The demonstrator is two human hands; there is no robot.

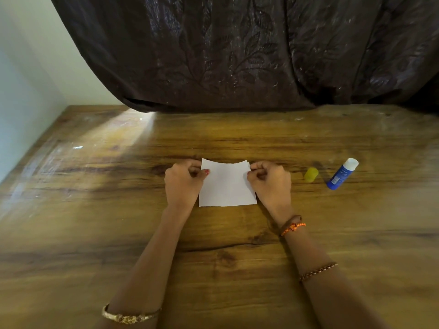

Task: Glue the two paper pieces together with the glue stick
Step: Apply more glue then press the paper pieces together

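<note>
Paper [227, 186] lies flat at the middle of the wooden table [95, 222], its far corners pinched by the left hand [183, 184] and the right hand [270, 184], fingers curled tight, probably to square two sheets; a second edge peeps out at the far right corner. Glue stick [342, 174] lies uncapped well right beside its yellow cap [311, 174], a dark curtain [237, 51] hanging behind

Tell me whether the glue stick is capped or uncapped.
Uncapped. The blue glue stick lies on the table with its white tip bare, and its yellow cap sits apart beside it.
</note>
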